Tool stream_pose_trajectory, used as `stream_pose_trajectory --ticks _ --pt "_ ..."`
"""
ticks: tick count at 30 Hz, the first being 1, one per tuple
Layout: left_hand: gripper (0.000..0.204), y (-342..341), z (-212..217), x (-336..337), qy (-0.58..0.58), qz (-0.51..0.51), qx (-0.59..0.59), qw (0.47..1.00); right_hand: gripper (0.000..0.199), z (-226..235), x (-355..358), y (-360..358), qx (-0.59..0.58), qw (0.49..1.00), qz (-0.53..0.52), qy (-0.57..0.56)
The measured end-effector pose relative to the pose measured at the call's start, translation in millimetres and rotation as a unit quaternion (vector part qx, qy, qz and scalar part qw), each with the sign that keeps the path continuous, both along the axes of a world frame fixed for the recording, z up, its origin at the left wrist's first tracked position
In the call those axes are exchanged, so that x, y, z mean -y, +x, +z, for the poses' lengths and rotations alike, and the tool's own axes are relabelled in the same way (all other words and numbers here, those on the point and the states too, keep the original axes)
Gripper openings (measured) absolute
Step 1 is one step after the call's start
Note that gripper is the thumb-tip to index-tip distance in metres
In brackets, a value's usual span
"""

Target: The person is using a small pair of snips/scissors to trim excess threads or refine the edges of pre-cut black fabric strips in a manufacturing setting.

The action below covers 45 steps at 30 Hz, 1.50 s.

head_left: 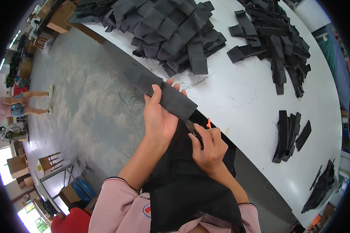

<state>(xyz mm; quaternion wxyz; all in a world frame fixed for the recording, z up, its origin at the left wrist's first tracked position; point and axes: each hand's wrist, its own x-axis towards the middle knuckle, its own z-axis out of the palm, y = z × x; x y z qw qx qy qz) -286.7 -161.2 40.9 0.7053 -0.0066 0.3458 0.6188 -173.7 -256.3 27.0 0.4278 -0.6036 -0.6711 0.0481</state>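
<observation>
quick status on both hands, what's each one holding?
Left hand: closed on the dark fabric strip, thumb on top.
Right hand: closed on a small metal snipping tool at the strip's end.

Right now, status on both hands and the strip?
Left hand grips the black fabric strip. Right hand holds small snips at its end. Nothing in the way.

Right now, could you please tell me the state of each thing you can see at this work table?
Dark fabric strip: held flat in the left hand, one end out over the floor.
Small snips: gripped in the right hand, tip at the strip's near end.
Big pile of dark pieces: heaped loosely on the white table.
Second pile: scattered, pieces crossing.
Small stack: lying fairly neatly.
</observation>
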Motion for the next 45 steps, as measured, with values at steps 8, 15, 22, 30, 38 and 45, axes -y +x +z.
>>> stream_pose_trajectory --ticks 8,15,22,30,38,45 --pt "0.027 -1 -4 -1 -0.017 -0.007 0.034 0.999 0.023 -1 3 0 -0.046 0.998 0.0 -0.038" --pt "0.026 2 3 0 -0.014 -0.018 -0.014 1.0 0.023 5 7 8 -0.191 0.98 -0.008 -0.06" --pt "0.027 4 7 2 0.0 -0.035 -0.016 0.999 0.026 11 4 12 -0.072 0.995 0.031 -0.069" --pt "0.027 6 7 5 -0.023 -0.054 -0.026 0.998 0.031 20 -3 5 -0.139 0.987 0.053 -0.069" --pt "0.026 7 -1 9 -0.062 -0.09 -0.029 0.994 0.01 3 -14 -1 -0.384 0.912 0.063 -0.129" --pt "0.026 0 3 -1 -0.014 -0.17 -0.021 0.985 0.015 3 9 51 -0.319 0.892 0.191 -0.257"
